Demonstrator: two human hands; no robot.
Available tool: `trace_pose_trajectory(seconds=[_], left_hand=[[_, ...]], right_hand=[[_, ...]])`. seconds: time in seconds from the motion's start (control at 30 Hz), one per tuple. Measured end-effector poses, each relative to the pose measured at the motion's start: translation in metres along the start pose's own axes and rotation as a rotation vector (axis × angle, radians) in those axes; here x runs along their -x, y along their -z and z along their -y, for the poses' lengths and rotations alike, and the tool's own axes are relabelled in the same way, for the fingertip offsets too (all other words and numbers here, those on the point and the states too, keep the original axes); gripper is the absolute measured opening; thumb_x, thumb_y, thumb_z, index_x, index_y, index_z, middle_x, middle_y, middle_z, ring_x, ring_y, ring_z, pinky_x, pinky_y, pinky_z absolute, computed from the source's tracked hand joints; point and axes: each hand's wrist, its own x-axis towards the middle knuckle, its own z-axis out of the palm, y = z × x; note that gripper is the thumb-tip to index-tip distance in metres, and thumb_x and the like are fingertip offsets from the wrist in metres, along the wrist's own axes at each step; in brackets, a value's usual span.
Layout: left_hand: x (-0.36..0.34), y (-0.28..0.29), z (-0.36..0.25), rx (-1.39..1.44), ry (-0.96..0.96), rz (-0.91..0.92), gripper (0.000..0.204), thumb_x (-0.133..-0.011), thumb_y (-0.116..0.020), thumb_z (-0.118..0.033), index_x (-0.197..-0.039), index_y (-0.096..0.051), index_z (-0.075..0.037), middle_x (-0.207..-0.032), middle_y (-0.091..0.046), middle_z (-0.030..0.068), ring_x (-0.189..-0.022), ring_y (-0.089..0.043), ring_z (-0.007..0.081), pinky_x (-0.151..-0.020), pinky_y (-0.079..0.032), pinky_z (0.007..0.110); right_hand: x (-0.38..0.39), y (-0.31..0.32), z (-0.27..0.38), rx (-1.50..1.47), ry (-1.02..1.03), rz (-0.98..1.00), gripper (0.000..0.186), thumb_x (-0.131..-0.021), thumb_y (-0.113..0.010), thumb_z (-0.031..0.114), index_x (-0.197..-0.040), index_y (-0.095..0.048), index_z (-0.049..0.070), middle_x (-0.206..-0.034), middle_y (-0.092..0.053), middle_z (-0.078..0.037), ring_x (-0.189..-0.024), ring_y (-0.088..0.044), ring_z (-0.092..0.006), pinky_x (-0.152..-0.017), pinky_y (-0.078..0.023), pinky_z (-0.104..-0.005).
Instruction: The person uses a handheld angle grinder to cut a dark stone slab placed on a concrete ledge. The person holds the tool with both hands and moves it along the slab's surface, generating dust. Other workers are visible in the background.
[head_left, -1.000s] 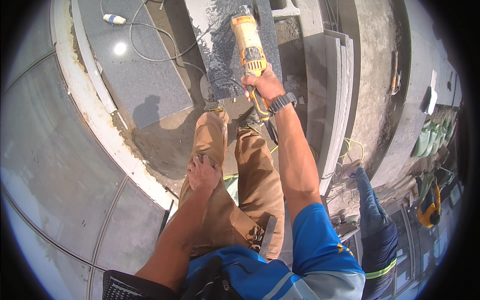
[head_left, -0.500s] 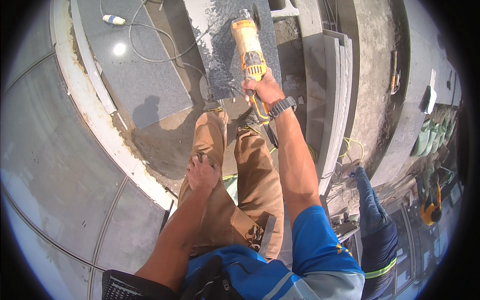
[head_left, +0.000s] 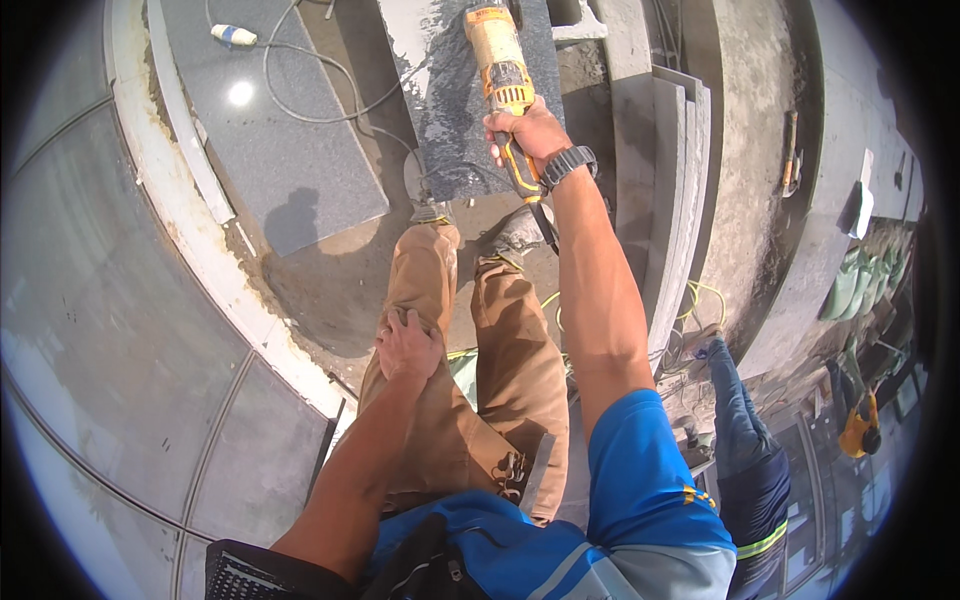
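Observation:
My right hand (head_left: 532, 132), with a dark watch on its wrist, is closed round the rear handle of a yellow angle grinder (head_left: 500, 62). The grinder lies over a dark grey stone slab (head_left: 455, 150) with whitish patches on its left part. Its front end runs to the upper edge of the picture, and the disc is barely in view. A dark cord leaves the handle's near end. My left hand (head_left: 408, 345) rests on my left knee over brown trousers, fingers bent over the cloth and holding no tool.
Left of the slab lies another grey slab (head_left: 290, 170) with a looping cable (head_left: 345, 70) and a white-blue plug (head_left: 233, 35). Long stone strips (head_left: 672, 200) stand on the right. Beyond are a hammer (head_left: 792, 155), green bags (head_left: 860, 285) and another person (head_left: 745, 440).
My right hand and the grinder have moved farther away over the slab, so the grinder's front now reaches the picture's upper edge. My left hand stays on the knee.

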Motion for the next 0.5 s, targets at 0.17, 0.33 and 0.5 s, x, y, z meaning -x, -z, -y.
trace_pose_trajectory(seconds=[0.17,0.33,0.5], left_hand=[[0.001,0.002,-0.001,-0.011,0.002,0.002,0.058,-0.092,-0.061,-0.045,-0.14,-0.056,-0.011,-0.145,-0.048,0.0184,-0.13,-0.054,0.0413,-0.106,-0.041,0.054],[-0.002,0.004,-0.002,-0.013,0.029,0.045,0.062,-0.092,-0.063,-0.045,-0.144,-0.055,-0.013,-0.147,-0.047,0.0171,-0.134,-0.051,0.0399,-0.109,-0.041,0.053],[-0.002,-0.003,0.002,-0.025,-0.017,-0.02,0.057,-0.093,-0.062,-0.045,-0.138,-0.056,-0.011,-0.146,-0.047,0.0187,-0.129,-0.055,0.0414,-0.106,-0.042,0.054]], right_hand=[[0.0,-0.002,0.006,0.029,-0.016,0.003,0.027,-0.086,-0.074,-0.002,-0.106,-0.056,0.0,-0.074,-0.066,-0.012,-0.052,-0.064,-0.021,-0.045,-0.055,-0.037],[0.018,-0.002,-0.002,0.033,-0.037,-0.013,0.03,-0.088,-0.073,-0.001,-0.109,-0.052,0.002,-0.077,-0.065,-0.011,-0.054,-0.065,-0.0197,-0.045,-0.055,-0.035],[0.033,-0.004,-0.012,0.016,-0.038,-0.047,0.044,-0.086,-0.075,-0.003,-0.116,-0.043,0.003,-0.077,-0.065,-0.011,-0.053,-0.065,-0.0211,-0.044,-0.055,-0.0365]])
